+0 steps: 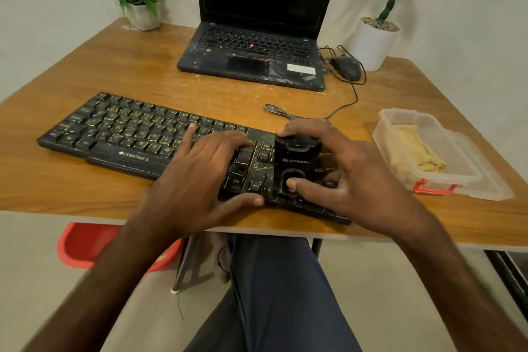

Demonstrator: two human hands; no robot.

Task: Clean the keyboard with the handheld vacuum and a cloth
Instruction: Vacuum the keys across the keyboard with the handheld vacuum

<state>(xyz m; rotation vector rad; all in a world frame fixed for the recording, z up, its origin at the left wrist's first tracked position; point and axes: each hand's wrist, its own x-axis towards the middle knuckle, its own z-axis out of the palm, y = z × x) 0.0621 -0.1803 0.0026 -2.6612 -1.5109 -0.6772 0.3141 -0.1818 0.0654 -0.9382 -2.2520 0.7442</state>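
Keyboard (128,134), black and speckled with yellowish crumbs, lies slantwise on the wooden surface (108,71), its right end at the near edge. Behind the keyboard's left end, at the far corner, stands a small white pot of white flowers (141,16). Below and in front of the keyboard, under the surface, a red seat (83,243) shows.

The left hand (200,177) lies flat on the keyboard's middle keys, fingers spread and straight, with the thumb at the keyboard's front edge. Behind the keyboard's middle sits an open black laptop (257,57) with a dark screen.

On the keyboard's right part stands the black handheld vacuum (297,160). The right hand (351,177) grips it, the thumb pressed on its near end and the forefinger curled over its far end; the other fingers are bent along its right side.

Behind the keyboard's right end, beside the laptop, rests a black mouse (347,67) whose cord trails toward the keyboard. Farther back stands a white pot with a green plant (373,46). Just right of the keyboard lies a clear plastic box (468,171) with a red clip, and a yellow cloth (417,151) lies folded inside it.
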